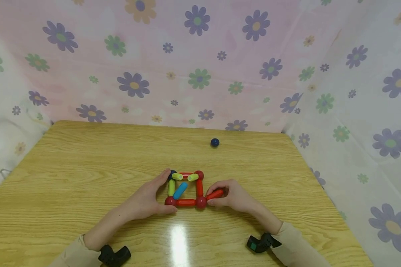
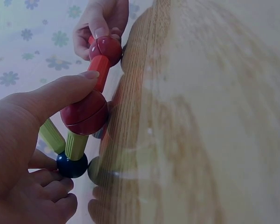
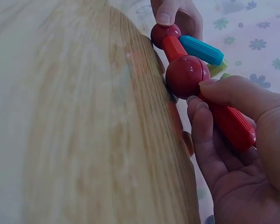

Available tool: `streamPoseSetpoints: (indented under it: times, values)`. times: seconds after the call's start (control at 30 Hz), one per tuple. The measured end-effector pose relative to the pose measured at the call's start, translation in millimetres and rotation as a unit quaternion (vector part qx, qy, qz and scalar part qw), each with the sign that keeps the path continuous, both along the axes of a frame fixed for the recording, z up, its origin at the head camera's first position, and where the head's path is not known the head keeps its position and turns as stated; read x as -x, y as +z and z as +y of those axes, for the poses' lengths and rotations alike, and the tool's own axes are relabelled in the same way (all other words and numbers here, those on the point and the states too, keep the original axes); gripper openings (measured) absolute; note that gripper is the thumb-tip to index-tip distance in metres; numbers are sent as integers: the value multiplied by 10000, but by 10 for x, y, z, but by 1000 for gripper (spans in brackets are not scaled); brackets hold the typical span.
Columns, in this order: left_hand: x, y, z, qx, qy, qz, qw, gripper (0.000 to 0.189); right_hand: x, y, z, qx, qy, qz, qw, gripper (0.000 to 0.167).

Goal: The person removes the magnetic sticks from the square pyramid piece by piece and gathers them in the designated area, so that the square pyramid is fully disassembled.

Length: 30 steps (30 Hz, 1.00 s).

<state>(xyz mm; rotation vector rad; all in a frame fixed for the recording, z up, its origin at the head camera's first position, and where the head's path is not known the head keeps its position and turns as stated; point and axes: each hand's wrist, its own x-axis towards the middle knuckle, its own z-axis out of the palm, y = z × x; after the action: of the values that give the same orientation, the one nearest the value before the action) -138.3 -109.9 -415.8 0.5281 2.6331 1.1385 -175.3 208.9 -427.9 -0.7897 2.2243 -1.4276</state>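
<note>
On the wooden table [image 1: 103,159], a square frame of rods and balls [image 1: 186,203] lies between the left hand [image 1: 147,199], spread wide with thumb and fingers holding the frame's left side, and the right hand [image 1: 235,196], pinching a red rod [image 1: 215,194] at the near-right red ball [image 1: 201,202].

Five balls [image 1: 201,202], eight rods [image 1: 186,203], two hands [image 1: 146,198], two wrist devices [image 1: 262,244], one table [image 1: 87,159]

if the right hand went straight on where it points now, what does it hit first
The right hand, pinching a red stick, would most likely meet the near right red ball first; they look so close in the right wrist view that they may be touching.
</note>
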Motion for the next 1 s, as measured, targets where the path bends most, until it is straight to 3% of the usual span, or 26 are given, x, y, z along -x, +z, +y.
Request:
streamPoseSetpoints:
  times: [0.17, 0.37, 0.77, 1.0]
  values:
    - [-3, -3, 3, 1, 0, -5, 10000, 117, 4, 7, 3, -36, -63, -33, 10000, 16]
    - [-5, -12, 7, -36, -32, -34, 10000, 118, 64, 160, 123, -209, -668, 119, 9975, 20]
    - [-14, -15, -3, -42, 24, -51, 10000, 117, 499, 384, 309, 235, -2270, 216, 9734, 44]
    - [-9, -9, 6, -3, 27, -8, 10000, 117, 744, 491, 336, 465, -2409, 318, 9689, 42]
